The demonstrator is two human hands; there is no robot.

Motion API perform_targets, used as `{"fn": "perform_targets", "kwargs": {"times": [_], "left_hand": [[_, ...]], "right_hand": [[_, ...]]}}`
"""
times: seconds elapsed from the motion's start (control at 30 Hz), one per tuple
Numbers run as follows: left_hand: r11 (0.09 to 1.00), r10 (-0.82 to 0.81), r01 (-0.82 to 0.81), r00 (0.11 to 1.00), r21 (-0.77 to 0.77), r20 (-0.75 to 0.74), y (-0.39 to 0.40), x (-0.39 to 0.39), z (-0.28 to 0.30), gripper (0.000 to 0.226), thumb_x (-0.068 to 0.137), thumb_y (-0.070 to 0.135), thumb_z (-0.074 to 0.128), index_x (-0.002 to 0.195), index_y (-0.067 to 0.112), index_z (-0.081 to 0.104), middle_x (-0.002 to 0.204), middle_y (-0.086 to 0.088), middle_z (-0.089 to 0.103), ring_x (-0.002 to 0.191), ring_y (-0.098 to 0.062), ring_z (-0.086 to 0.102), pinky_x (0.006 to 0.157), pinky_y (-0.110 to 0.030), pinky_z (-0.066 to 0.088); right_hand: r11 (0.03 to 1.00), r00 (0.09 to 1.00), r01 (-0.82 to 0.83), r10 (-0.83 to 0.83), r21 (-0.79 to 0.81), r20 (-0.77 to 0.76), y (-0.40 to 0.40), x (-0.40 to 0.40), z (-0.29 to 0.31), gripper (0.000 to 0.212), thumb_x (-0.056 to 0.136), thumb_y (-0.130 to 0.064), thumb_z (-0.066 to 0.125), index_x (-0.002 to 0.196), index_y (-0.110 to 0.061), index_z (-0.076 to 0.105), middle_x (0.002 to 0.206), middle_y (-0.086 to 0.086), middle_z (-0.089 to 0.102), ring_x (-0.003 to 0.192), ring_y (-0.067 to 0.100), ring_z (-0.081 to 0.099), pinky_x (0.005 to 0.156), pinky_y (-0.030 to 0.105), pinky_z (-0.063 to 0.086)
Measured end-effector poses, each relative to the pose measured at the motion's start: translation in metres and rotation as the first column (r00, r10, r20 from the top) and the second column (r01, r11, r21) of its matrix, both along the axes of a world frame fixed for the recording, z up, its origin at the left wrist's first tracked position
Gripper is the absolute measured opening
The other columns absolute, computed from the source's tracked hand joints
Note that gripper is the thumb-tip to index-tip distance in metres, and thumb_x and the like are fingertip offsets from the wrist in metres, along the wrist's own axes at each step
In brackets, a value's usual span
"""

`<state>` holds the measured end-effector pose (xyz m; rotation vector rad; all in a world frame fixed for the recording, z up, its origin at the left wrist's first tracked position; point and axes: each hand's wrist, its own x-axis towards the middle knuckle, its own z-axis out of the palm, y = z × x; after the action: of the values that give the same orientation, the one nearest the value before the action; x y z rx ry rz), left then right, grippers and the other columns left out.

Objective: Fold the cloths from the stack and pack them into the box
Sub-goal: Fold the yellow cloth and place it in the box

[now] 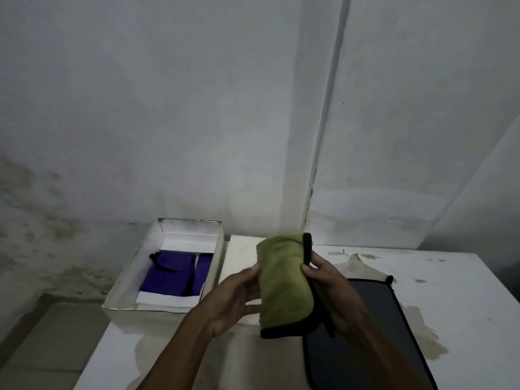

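Observation:
A folded green cloth with black trim is held upright above the table between both hands. My left hand grips its left edge, fingers curled round the fold. My right hand pinches the black-trimmed right edge. To the left stands an open white box with folded purple cloths lying inside on white paper. Under my right hand a dark grey cloth with black trim lies flat on the table, with a pale beige cloth showing beneath its far edge.
The white table has stains and ends at the right and at the left front. The box's white lid lies beside the box, behind the green cloth. A stained wall rises close behind. Tiled floor shows at the lower left.

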<state>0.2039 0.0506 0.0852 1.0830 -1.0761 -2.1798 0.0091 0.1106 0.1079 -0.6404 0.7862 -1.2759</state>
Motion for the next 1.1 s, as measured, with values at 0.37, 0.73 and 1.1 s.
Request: {"fn": "perform_targets", "kwargs": {"times": [0.37, 0.73, 1.1], "left_hand": [[0.971, 0.087, -0.083, 0.996, -0.225, 0.012, -0.012, 0.021, 0.013, 0.054, 0.072, 0.005, 0.074, 0.119, -0.007, 0.049, 0.112, -0.026, 0.067, 0.109, -0.041, 0.062, 0.094, -0.048, 0.050], [0.858, 0.383, -0.390, 0.919, -0.334, -0.089, -0.022, 0.020, 0.012, 0.031, 0.075, -0.004, 0.072, 0.093, 0.013, 0.053, 0.090, -0.024, 0.072, 0.081, -0.030, 0.069, 0.072, -0.041, 0.055], [0.774, 0.234, 0.029, 0.915, -0.632, 0.329, -0.028, 0.033, 0.035, 0.075, 0.052, 0.003, 0.084, 0.119, 0.030, 0.063, 0.124, 0.005, 0.059, 0.111, -0.015, 0.059, 0.090, -0.036, 0.055]], "right_hand": [[0.985, 0.996, 0.086, -0.088, 0.149, 0.008, -0.010, 0.014, -0.015, 0.039, 0.091, -0.001, 0.044, 0.129, -0.004, 0.051, 0.125, 0.024, 0.061, 0.112, 0.042, 0.060, 0.090, 0.050, 0.052], [0.973, 0.957, 0.224, -0.210, 0.050, -0.200, -0.019, 0.017, -0.014, 0.060, 0.076, 0.017, 0.062, 0.116, -0.027, 0.056, 0.104, 0.032, 0.065, 0.088, 0.040, 0.065, 0.080, 0.056, 0.052], [0.963, 0.376, 0.038, -0.261, -0.267, -0.889, -0.023, 0.035, 0.008, 0.083, 0.050, -0.002, 0.084, 0.125, -0.024, 0.054, 0.113, -0.010, 0.056, 0.101, 0.001, 0.054, 0.074, 0.005, 0.043]]}}
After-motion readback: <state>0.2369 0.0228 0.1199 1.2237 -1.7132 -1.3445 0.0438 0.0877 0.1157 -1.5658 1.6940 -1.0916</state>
